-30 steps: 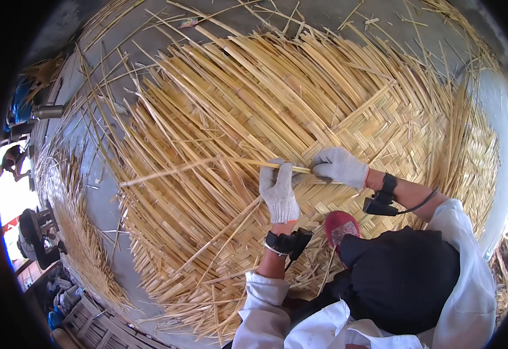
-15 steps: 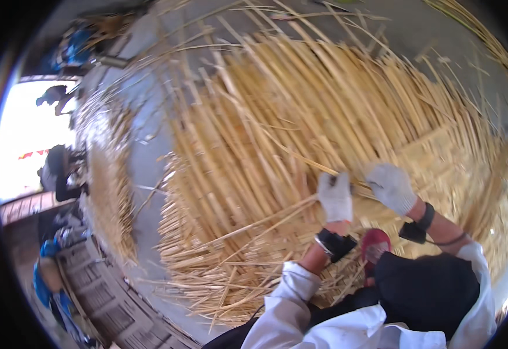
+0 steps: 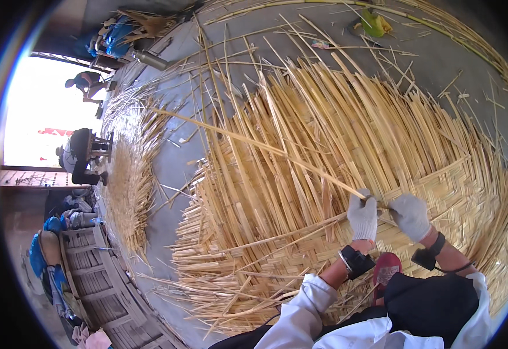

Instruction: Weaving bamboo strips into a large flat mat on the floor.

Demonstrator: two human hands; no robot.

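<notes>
A long, flat split-reed strip (image 3: 254, 143) runs from my hands out to the far left, above a large woven reed mat (image 3: 428, 203). My left hand (image 3: 363, 218), in a white glove, is closed around the strip near its near end. Close on its right, my gloved right hand (image 3: 410, 216) is closed on the short end that shows between the two hands. The mat has a tight herringbone weave near me. Beyond the weave, loose strips (image 3: 300, 128) fan out side by side. My red shoe (image 3: 386, 269) rests on the mat below my hands.
At the left, two people (image 3: 83, 154) crouch by another reed mat (image 3: 127, 192) near a bright doorway. A slatted wooden frame (image 3: 104, 267) lies at the lower left. Long green stalks (image 3: 440, 32) and a green-yellow item (image 3: 375, 24) lie on the grey floor (image 3: 181, 136) beyond.
My view has shifted, so the scene sits farther right and lower. The strip in my hands now stretches out long to the far left. Both hands stay close together.
</notes>
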